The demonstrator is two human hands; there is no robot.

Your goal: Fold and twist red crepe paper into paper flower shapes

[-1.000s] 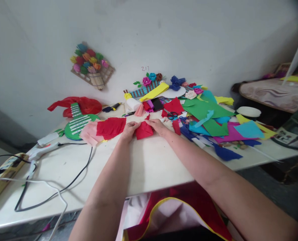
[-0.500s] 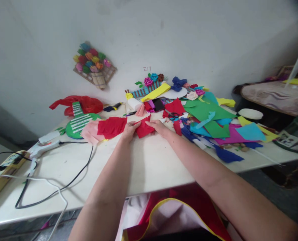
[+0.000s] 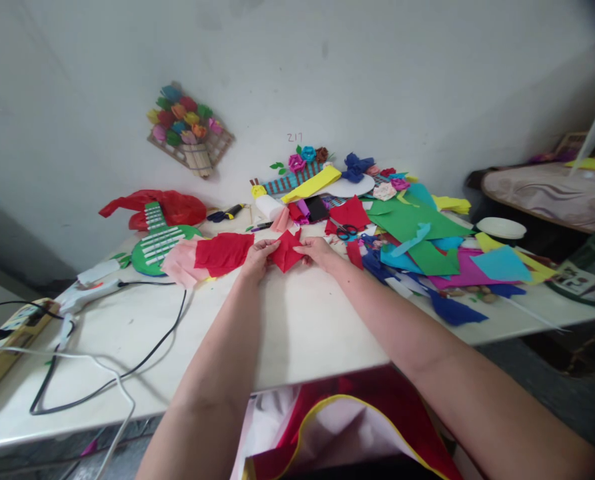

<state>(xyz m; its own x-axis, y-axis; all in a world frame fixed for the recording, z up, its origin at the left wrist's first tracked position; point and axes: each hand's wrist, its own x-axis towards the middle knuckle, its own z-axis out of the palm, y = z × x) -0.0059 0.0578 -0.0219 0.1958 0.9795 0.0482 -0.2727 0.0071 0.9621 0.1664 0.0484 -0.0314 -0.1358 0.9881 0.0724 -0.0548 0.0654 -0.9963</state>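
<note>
Both my hands meet at the middle of the white table (image 3: 297, 333), each pinching one side of a small folded red paper piece (image 3: 285, 253). My left hand (image 3: 257, 258) grips its left edge, my right hand (image 3: 316, 252) its right edge, and the paper sits lifted slightly off the table between them. A larger red crepe sheet (image 3: 222, 253) on a pink sheet (image 3: 180, 263) lies just left of my left hand. Black-handled scissors (image 3: 346, 231) rest a little beyond my right hand.
Loose coloured paper sheets (image 3: 427, 247) cover the table's right side. A green paper guitar (image 3: 157, 243), a white glue gun (image 3: 90, 293) and black and white cables (image 3: 112, 380) lie on the left. Paper flowers (image 3: 190, 130) hang on the wall. A paper plate (image 3: 497, 227) is at right.
The red piece went from lying flat under my fingers to being raised and turned between both hands, and now looks smaller and more pointed. My arms have hardly shifted.
</note>
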